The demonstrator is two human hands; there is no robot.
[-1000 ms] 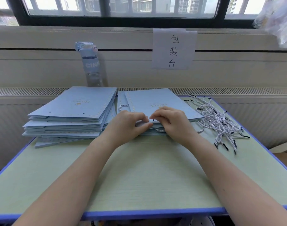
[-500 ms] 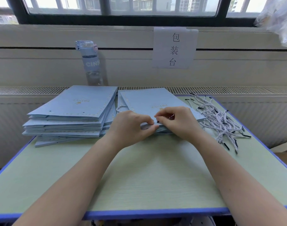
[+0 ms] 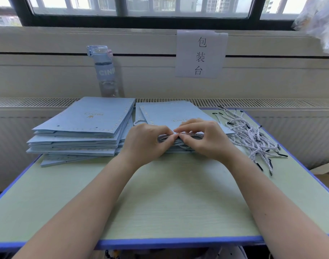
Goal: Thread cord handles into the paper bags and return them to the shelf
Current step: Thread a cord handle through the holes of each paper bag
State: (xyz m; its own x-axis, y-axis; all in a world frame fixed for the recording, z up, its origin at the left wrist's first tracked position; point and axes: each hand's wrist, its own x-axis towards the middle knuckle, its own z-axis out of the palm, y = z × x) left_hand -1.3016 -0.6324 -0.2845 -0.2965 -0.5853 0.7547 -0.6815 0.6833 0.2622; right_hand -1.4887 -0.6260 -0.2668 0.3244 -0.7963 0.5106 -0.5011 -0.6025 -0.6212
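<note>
Head view. Fingertips point(image 3: 186, 128) hide the punched hole and the cord's tip, the hands cover most of the bag's near edge, and the frame cuts off both forearms. The top bag point(image 3: 171, 113) lies flat on the right stack point(image 3: 138, 112) on the table point(image 3: 169, 202). Its long axis runs away from the person, with the mouth edge nearest and the print inverted. The left hand point(image 3: 145, 141) pinches that mouth edge. The right hand point(image 3: 206, 141) pinches a cord point(image 3: 194, 135) against it, thumb and forefinger closed. Loose cords point(image 3: 253, 139) lie to the right and a second stack point(image 3: 85, 128) to the left. Compared with half a second earlier, both hands occupy the same spot.
</note>
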